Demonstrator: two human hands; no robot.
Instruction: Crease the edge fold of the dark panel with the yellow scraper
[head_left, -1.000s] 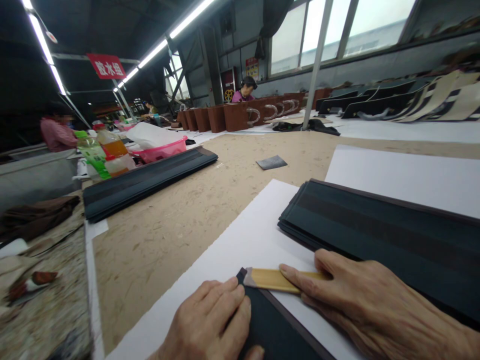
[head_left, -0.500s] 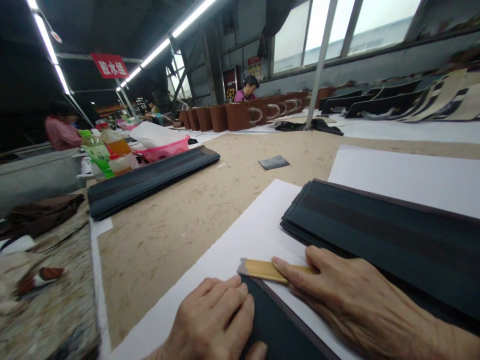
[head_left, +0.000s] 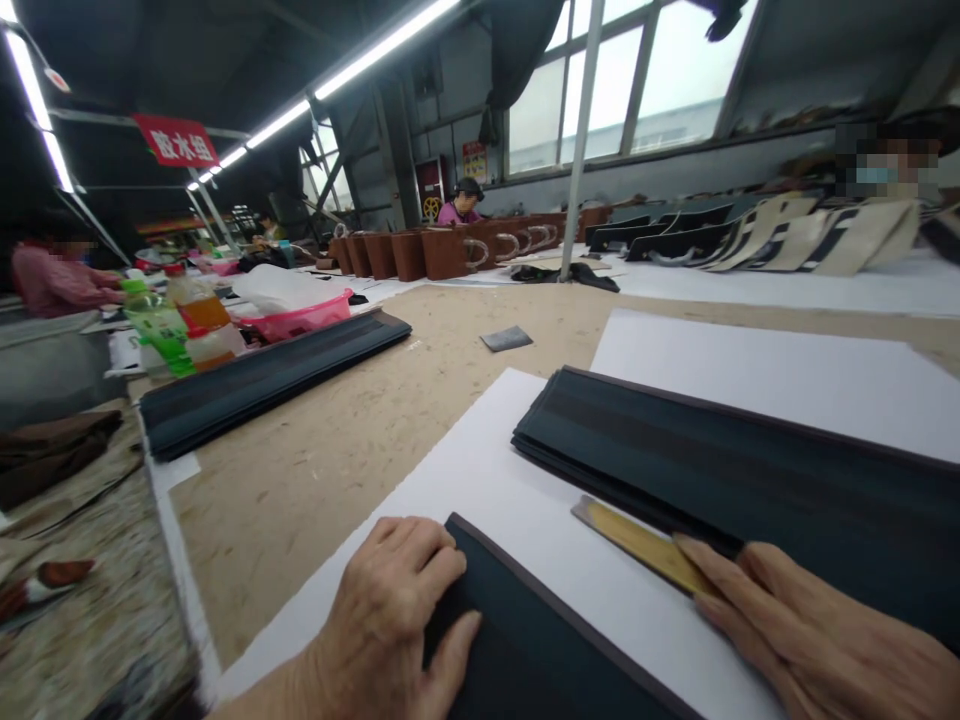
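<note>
On white sheet: dark panel, bamboo stick.
L hand flat, pinning panel's end; R hand clamped on stick. Panel prob. thin, floppy; grip by edge.

Bamboo stick lifted off dark panel.

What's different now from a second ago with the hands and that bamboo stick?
The right hand has drawn the bamboo stick off the corner of the dark panel and away to the right; its tip now lies beside the dark stack. The left hand still presses the panel's corner on the white sheet, and the stick is still held.
</note>
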